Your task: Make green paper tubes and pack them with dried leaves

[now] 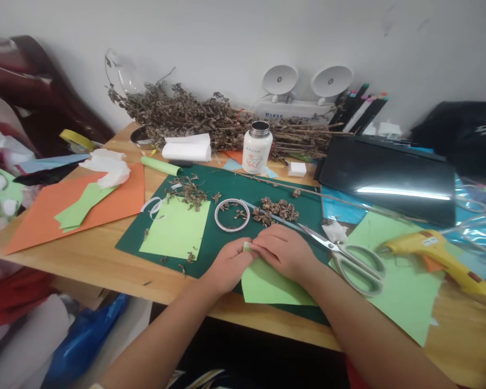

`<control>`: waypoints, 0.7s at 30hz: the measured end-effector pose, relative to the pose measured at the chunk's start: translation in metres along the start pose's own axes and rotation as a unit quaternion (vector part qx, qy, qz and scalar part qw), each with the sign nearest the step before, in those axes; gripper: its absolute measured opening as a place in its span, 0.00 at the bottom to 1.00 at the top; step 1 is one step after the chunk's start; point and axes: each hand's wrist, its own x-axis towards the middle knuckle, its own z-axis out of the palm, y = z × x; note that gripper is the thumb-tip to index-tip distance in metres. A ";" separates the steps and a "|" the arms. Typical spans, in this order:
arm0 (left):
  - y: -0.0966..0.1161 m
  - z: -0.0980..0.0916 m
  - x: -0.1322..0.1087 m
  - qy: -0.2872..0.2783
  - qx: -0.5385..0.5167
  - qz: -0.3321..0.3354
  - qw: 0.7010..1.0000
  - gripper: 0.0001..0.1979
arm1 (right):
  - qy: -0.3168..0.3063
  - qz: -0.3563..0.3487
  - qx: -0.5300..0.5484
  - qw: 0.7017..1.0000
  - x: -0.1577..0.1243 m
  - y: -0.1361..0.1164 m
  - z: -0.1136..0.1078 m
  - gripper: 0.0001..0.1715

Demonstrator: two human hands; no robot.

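Note:
Both hands meet over the front of the green cutting mat (174, 183). My left hand (230, 265) pinches the upper left corner of a light green sheet of paper (271, 283). My right hand (285, 251) is closed on the same paper's top edge, its fingers touching the left thumb. Just beyond the hands lie a roll of tape (216, 216) and a clump of dried flowers (281, 209). Scissors (354, 262) rest to the right of my right hand, blades partly open. Another light green square (178, 229) lies to the left, with dried bits on it.
Dried branches (178, 116) run along the wall behind a white bottle (257, 148). A yellow glue gun (441, 256) lies on green paper at the right, near a black glossy case (389, 178). Orange paper (117, 197) covers the table's left side.

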 end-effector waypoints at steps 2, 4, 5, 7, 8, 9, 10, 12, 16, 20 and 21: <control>-0.002 -0.001 -0.001 0.008 0.000 -0.001 1.000 0.08 | 0.007 -0.018 -0.019 1.000 0.001 -0.002 -0.001 0.17; -0.003 -0.002 -0.001 0.006 0.033 0.008 0.999 0.08 | -0.001 -0.024 -0.036 0.999 0.001 -0.005 -0.002 0.19; -0.002 -0.003 -0.002 0.001 0.058 0.015 0.998 0.07 | -0.013 -0.023 -0.043 0.999 0.001 -0.006 -0.004 0.20; 0.000 -0.004 -0.003 -0.014 0.116 0.025 0.993 0.08 | -0.045 -0.009 -0.056 0.997 0.002 -0.009 -0.006 0.23; 0.002 -0.005 -0.004 -0.025 0.145 0.027 0.989 0.08 | -0.061 0.005 -0.065 0.996 0.002 -0.010 -0.007 0.24; 0.005 -0.005 -0.004 -0.038 0.170 0.030 0.984 0.07 | -0.078 0.018 -0.073 0.994 0.002 -0.012 -0.008 0.25; 0.007 -0.006 -0.005 -0.052 0.192 0.031 0.980 0.07 | -0.092 0.030 -0.080 0.992 0.002 -0.013 -0.009 0.25; 0.010 -0.006 -0.006 -0.079 0.214 0.028 0.973 0.07 | -0.115 0.040 -0.092 0.988 0.002 -0.016 -0.010 0.25; 0.011 -0.007 -0.006 -0.090 0.205 0.007 0.975 0.08 | -0.119 0.023 -0.115 0.986 0.002 -0.018 -0.008 0.23; 0.009 -0.007 -0.005 -0.083 0.191 -0.003 0.978 0.06 | -0.102 0.014 -0.126 0.987 0.002 -0.017 -0.007 0.22; 0.009 -0.007 -0.005 -0.081 0.186 -0.005 0.979 0.06 | -0.099 0.011 -0.128 0.987 0.002 -0.016 -0.007 0.22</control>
